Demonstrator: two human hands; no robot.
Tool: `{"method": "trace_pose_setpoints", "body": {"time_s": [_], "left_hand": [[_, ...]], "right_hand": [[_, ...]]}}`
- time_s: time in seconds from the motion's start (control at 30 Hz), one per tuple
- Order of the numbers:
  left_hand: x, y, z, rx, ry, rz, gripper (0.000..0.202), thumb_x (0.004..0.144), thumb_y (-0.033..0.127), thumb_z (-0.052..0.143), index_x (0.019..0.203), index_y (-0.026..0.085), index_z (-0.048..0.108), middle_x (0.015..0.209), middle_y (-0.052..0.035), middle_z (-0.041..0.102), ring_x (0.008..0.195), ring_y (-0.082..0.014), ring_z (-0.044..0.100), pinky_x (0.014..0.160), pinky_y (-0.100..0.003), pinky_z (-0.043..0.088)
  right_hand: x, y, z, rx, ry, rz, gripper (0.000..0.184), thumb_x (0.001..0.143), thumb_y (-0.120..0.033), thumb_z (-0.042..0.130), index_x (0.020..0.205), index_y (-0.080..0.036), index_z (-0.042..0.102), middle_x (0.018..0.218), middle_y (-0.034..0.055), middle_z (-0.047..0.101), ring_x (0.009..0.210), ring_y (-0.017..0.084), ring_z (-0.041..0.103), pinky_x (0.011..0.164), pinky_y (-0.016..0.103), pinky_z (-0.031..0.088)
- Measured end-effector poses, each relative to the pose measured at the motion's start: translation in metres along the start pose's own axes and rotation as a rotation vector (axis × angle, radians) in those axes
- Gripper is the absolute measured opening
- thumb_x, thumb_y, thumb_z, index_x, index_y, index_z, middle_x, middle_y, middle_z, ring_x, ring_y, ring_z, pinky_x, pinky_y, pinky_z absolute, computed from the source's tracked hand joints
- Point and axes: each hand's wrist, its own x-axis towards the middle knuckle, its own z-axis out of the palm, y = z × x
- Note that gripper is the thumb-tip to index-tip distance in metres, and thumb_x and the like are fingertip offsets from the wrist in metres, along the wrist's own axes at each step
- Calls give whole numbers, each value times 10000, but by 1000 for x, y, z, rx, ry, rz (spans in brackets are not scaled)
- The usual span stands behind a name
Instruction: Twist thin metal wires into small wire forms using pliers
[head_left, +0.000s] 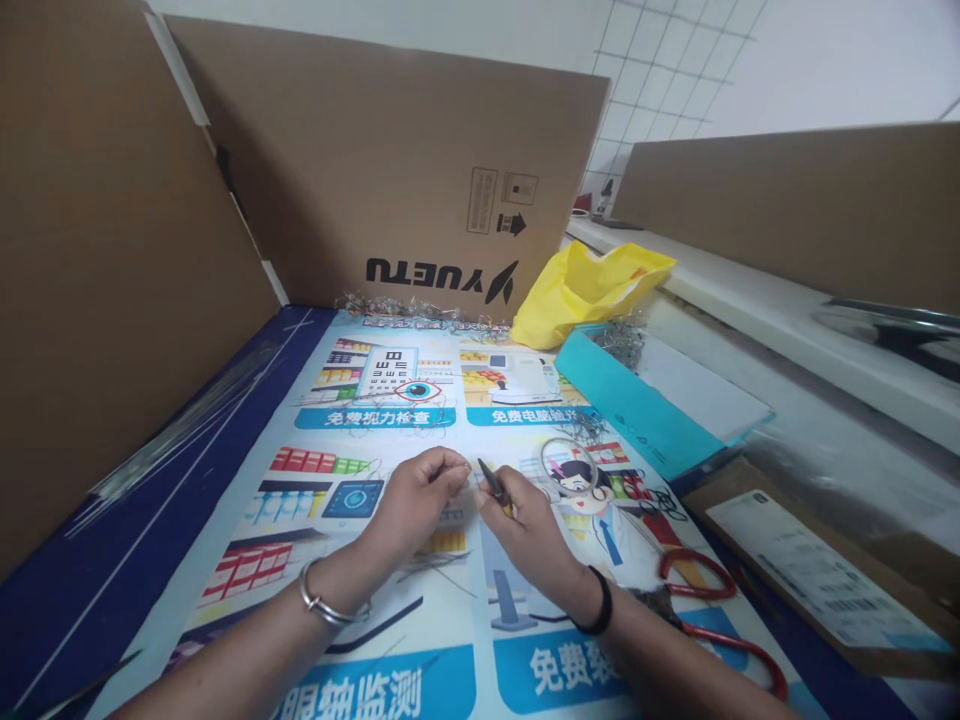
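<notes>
My left hand (435, 485) is closed in a pinch near the middle of the printed sheet. Something tiny shows at its fingertips, too small to name. Close beside it on the right, my right hand (517, 510) grips small pliers (493, 482) with a dark pointed tip and yellow on the handle. The tip points up and left, near the left fingertips. Just beyond the right hand lies a coil of silvery wire (570, 467). Thin dark wire pieces (442, 565) are scattered on the sheet below the hands.
Red-handled scissors (701, 575) lie right of my right forearm. A yellow bag (585, 290), a turquoise folder (622, 400) and a labelled cardboard package (832, 570) line the right side. Tangled wire pieces (420, 308) lie along the base of the cardboard wall (337, 150). Thin straight rods (172, 430) lie left.
</notes>
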Motion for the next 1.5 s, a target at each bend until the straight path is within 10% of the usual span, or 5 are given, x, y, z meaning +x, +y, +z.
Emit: {"method": "trace_pose_setpoints", "body": {"time_s": [0.37, 0.87, 1.5], "left_hand": [[-7, -3, -1, 572, -36, 462, 160, 856, 183, 467, 795, 203, 614, 781, -10, 655, 745, -143, 581, 688, -249, 410], [-10, -7, -3, 949, -15, 632, 200, 835, 91, 397, 820, 153, 587, 728, -64, 583, 736, -197, 534, 662, -299, 407], [-9, -2, 15, 483, 108, 215, 131, 822, 205, 433, 735, 209, 531, 700, 8, 593, 672, -155, 547, 611, -251, 373]], "right_hand": [[-2, -5, 2, 542, -76, 226, 84, 761, -249, 567, 782, -174, 535, 671, -22, 520, 635, 116, 466, 606, 240, 382], [0, -8, -1, 247, -18, 109, 104, 792, -266, 492, 731, -185, 517, 668, -22, 510, 639, 123, 454, 604, 237, 373], [2, -1, 13, 359, 131, 173, 92, 762, -280, 533, 737, -192, 524, 659, -25, 515, 628, 130, 469, 599, 245, 391]]}}
